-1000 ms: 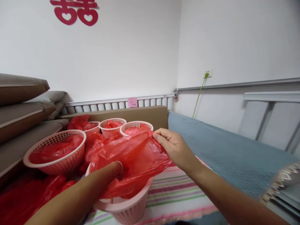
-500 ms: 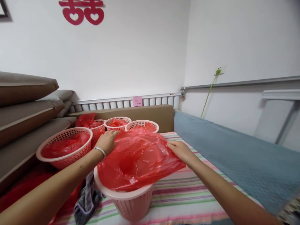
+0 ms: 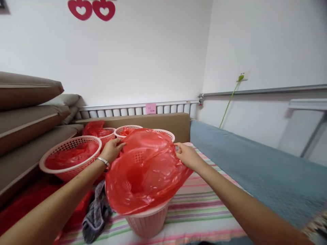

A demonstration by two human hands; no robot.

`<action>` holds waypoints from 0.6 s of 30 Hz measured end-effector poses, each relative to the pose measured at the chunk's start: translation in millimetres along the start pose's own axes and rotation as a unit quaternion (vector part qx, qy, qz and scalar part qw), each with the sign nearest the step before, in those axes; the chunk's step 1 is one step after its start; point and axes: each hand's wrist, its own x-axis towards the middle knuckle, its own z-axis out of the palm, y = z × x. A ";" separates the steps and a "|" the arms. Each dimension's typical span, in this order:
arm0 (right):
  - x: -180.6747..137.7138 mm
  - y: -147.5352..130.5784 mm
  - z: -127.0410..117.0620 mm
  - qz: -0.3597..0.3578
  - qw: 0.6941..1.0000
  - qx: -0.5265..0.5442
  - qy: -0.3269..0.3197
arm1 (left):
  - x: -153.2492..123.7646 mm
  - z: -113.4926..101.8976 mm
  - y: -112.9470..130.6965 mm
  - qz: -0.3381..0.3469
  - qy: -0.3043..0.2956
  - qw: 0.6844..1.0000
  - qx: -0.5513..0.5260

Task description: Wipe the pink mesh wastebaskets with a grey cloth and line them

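A red plastic bag [image 3: 153, 170] sits spread open in the mouth of a pink basket [image 3: 148, 224], its near edge draped over the front rim. My left hand [image 3: 112, 149] pinches the bag's far left edge, fingers closed on the film. On the far right edge, my right hand [image 3: 187, 154] grips the bag between thumb and fingers. Between both hands the back of the bag stands raised above the rim, hiding most of the basket's far side. The basket stands upright on a striped sheet [image 3: 199, 211].
Behind stand several pink baskets with red bags in them, the nearest a wide basket [image 3: 43, 163] at left. A grey cloth [image 3: 94, 217] lies beside my basket. Stacked cushions [image 3: 30, 119] rise at left; a blue sofa back [image 3: 250, 160] runs along the right.
Both hands have lifted the bag's far edge higher, and my right hand has moved inward to the left. The bag's near edge now hangs over the front rim.
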 end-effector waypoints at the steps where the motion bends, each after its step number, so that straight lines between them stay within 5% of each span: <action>1: 2.7 -6.4 0.0 -0.025 1.000 -0.014 -0.003 | -2.7 -5.5 8.2 0.001 0.005 1.000 -0.007; 6: 17.1 -22.4 -7.7 -0.074 0.994 -0.008 0.083 | -14.1 -20.6 23.1 -0.011 0.028 0.999 -0.033; 11: 30.2 -0.9 -2.6 -0.027 0.988 -0.133 -0.071 | -21.8 -11.4 -9.4 -0.100 -0.048 0.994 -0.020; 18: 49.0 21.8 -4.0 -0.009 0.991 -0.092 -0.098 | 3.8 -17.2 -44.1 -0.165 -0.092 0.981 -0.041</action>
